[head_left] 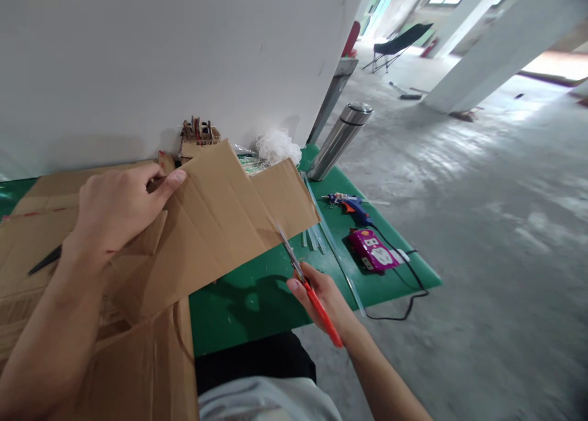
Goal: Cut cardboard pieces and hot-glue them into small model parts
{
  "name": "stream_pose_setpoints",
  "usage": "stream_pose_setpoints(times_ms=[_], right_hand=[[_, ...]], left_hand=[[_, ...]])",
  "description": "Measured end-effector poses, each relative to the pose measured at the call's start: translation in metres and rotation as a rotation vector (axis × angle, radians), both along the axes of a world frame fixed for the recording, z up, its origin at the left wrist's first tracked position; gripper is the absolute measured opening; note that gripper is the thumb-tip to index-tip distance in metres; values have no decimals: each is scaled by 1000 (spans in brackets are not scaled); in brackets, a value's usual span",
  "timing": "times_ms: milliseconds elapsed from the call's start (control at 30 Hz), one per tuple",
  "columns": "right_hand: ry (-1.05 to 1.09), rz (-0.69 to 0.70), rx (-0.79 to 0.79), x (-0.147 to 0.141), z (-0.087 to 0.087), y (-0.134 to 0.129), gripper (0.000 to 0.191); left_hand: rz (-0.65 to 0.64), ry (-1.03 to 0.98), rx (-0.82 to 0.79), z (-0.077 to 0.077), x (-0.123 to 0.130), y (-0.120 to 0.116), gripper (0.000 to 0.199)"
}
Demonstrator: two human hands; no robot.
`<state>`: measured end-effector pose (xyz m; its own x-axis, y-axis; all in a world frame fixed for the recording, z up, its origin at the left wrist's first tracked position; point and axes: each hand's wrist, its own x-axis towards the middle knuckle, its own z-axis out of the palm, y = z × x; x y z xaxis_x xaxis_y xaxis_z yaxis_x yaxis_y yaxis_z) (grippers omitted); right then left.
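Note:
My left hand grips the upper left edge of a flat brown cardboard piece, thumb on top. The piece is tilted and has a notch in its far edge. Closed around the red handles of a pair of scissors is my right hand. The blades meet the cardboard's near edge toward its right end; whether they are fully closed on it is hard to tell. More cardboard lies beneath and to the left, with a dark pointed object beside my left wrist.
On the green table stand a steel flask and a small cardboard holder. White stringy material, clear sticks, a blue glue gun and a purple power strip with a black cable lie there. A white panel rises behind.

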<state>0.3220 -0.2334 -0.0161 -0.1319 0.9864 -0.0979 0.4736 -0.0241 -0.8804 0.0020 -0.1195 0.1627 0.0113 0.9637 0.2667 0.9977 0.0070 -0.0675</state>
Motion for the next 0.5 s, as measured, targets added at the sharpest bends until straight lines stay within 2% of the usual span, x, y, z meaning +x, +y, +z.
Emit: stream_pose_setpoints(times_ms=[500], right_hand=[[-8, -18, -18, -3, 1, 8, 49]], left_hand=[[21, -1, -21, -2, -1, 4, 71]])
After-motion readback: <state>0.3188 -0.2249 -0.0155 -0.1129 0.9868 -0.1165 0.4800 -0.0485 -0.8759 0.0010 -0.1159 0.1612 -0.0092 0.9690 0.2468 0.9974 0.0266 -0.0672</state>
